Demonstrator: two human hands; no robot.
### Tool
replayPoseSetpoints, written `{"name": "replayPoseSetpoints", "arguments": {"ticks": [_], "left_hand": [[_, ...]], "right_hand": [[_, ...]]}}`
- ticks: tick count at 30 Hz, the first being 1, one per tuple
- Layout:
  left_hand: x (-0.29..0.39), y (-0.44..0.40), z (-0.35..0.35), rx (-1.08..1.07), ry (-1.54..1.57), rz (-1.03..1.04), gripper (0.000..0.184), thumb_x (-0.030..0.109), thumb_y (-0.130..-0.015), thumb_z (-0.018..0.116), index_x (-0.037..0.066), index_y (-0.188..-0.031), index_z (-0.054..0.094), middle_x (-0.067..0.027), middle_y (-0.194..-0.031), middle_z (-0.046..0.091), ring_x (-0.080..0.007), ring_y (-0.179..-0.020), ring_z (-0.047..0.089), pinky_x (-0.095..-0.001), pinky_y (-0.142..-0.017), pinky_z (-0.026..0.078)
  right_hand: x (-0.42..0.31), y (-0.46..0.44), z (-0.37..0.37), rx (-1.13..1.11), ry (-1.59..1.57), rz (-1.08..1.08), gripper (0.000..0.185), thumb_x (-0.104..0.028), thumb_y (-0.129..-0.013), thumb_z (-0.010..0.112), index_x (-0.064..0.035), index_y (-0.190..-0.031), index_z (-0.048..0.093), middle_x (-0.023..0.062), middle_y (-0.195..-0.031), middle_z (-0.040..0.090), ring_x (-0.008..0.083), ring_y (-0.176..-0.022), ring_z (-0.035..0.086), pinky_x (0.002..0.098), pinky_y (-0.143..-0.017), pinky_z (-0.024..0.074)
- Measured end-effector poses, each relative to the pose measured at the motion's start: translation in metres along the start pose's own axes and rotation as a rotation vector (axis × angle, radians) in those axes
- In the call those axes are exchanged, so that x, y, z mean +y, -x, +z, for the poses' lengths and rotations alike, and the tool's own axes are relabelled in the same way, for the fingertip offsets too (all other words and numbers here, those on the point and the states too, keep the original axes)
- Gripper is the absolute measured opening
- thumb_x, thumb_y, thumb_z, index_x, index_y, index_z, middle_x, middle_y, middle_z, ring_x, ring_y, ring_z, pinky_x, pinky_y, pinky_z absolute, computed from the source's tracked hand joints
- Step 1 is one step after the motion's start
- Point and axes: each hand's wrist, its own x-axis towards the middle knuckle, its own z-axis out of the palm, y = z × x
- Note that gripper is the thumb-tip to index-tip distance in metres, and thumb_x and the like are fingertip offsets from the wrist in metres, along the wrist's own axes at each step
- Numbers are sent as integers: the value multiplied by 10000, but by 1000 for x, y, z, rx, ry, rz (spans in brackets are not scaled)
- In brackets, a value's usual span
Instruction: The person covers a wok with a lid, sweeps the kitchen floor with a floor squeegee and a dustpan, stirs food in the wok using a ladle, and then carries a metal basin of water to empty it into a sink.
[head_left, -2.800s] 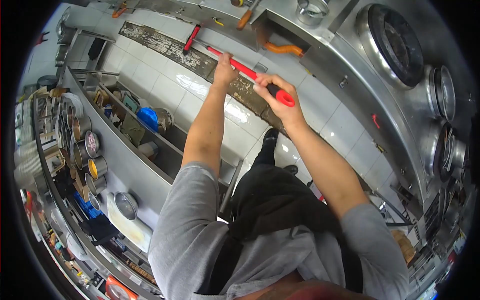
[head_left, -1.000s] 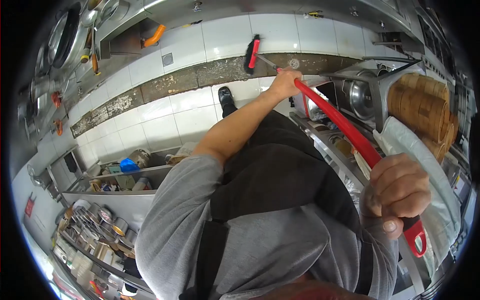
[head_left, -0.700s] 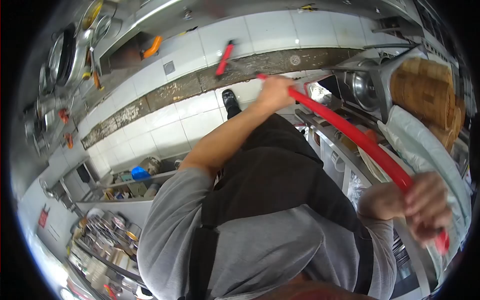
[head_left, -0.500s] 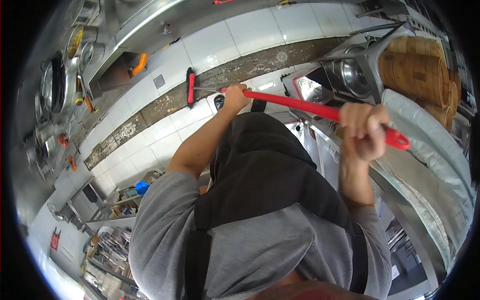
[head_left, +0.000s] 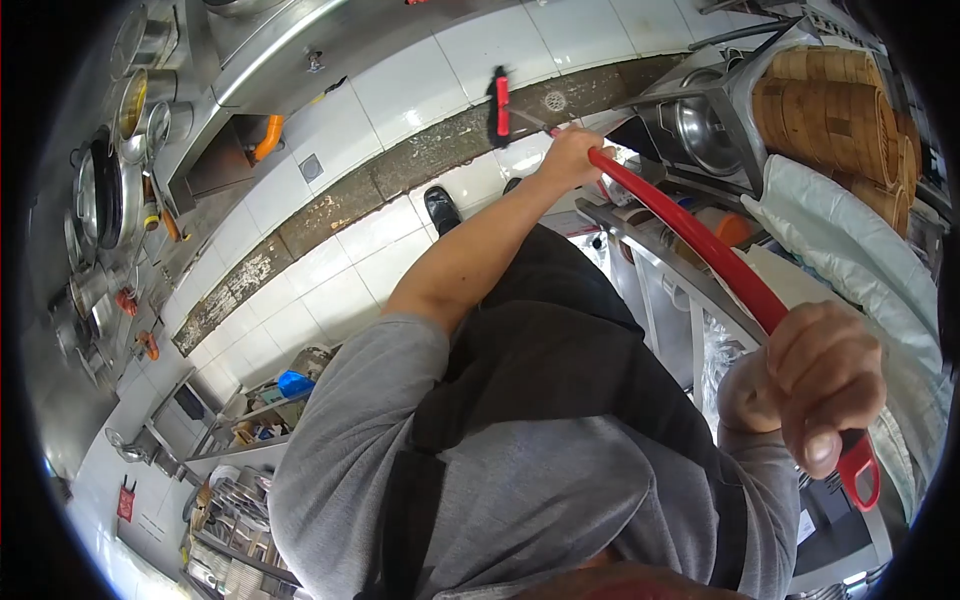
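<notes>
A long-handled floor brush (head_left: 690, 225) with a red handle runs diagonally across the view. My left hand (head_left: 572, 158) is wrapped round the lower handle, close to its thin metal neck. Near the hanging loop at the upper end, my right hand (head_left: 825, 380) grips the handle in a closed fist. The red brush head (head_left: 502, 105) with black bristles is over the edge of the dark, worn floor strip (head_left: 420, 160) and white tiles. Whether the bristles touch the floor I cannot tell.
White floor tiles (head_left: 375, 240) lie on both sides of the strip, with a black shoe (head_left: 441, 208) on them. Steel counters with pans (head_left: 150, 105) stand left. A steel worktable frame (head_left: 670, 275), rolled bamboo-like mats (head_left: 825, 125) and a pale cover (head_left: 830, 220) are right.
The brush head has moved right and up in the view. My left hand has gone right with it, and my right hand has moved down and right. Both keep hold of the handle.
</notes>
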Motion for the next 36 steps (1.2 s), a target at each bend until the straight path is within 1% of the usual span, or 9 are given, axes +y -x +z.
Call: {"name": "replayPoseSetpoints", "arguments": {"ticks": [3, 6, 8, 12, 14, 18, 22, 25, 36], "left_hand": [[32, -12, -23, -213, -178, 17, 234, 230, -709, 646, 63, -564, 568, -142, -611, 580, -341, -626, 588, -443, -574, 468], [51, -23, -37, -275, -245, 27, 207, 266, -689, 644, 88, -594, 596, -124, -624, 596, -339, -642, 596, -432, -612, 489], [28, -36, -48, -356, -391, -116, 186, 274, -675, 640, 91, -696, 613, -130, -732, 623, -330, -731, 609, -421, -675, 499], [-58, -35, -39, -366, -581, -225, 227, 260, -722, 620, 49, -797, 587, -148, -887, 623, -359, -846, 597, -436, -740, 492], [-75, -38, -20, -417, -660, -207, 260, 193, -698, 647, 58, -916, 603, -183, -917, 622, -330, -936, 583, -437, -788, 485], [-30, -31, 35, -598, -406, -53, 213, 248, -677, 657, 75, -796, 621, -151, -900, 625, -320, -912, 585, -419, -773, 481], [47, -39, 33, -731, -310, 16, 169, 257, -683, 632, 93, -726, 634, -122, -784, 636, -319, -804, 613, -421, -717, 488], [82, -22, 24, -780, -211, -7, 159, 262, -681, 633, 112, -733, 636, -128, -710, 627, -329, -739, 617, -427, -694, 489], [19, 12, 25, -439, -184, -235, 138, 168, -681, 585, 34, -661, 616, -196, -725, 611, -380, -750, 596, -445, -698, 470]], "right_hand": [[-20, 6, -11, 52, -46, -129, 301, -188, -729, 710, -107, -623, 441, -36, -472, 444, 113, -375, 439, 235, -373, 368], [-42, 24, -32, 81, -121, -219, 233, -135, -753, 662, -127, -654, 451, -35, -515, 461, 114, -401, 429, 251, -423, 390], [-23, 49, -27, 593, -16, -149, 181, -72, -770, 573, -118, -661, 436, -5, -535, 441, 126, -415, 389, 307, -461, 386], [76, 72, -2, 607, 190, -26, 175, -68, -778, 484, -91, -645, 373, 24, -517, 355, 145, -422, 331, 330, -451, 341], [67, 77, -7, 666, 184, -16, 181, -70, -785, 478, -91, -644, 366, 19, -508, 344, 139, -418, 324, 327, -445, 339], [12, 83, -22, 769, 145, -53, 206, -79, -812, 466, -103, -645, 349, -6, -490, 332, 100, -396, 311, 296, -421, 319], [-29, 79, -34, 668, 221, -153, 205, -83, -817, 456, -107, -639, 356, -15, -491, 345, 94, -388, 313, 271, -406, 304], [-62, 77, -55, 354, 124, -265, 159, -108, -791, 461, -115, -650, 388, -41, -502, 417, 62, -372, 375, 215, -368, 348], [6, 40, -64, 646, -104, -42, 179, -78, -817, 408, -105, -655, 337, -10, -452, 306, 84, -361, 265, 263, -382, 284]]}}
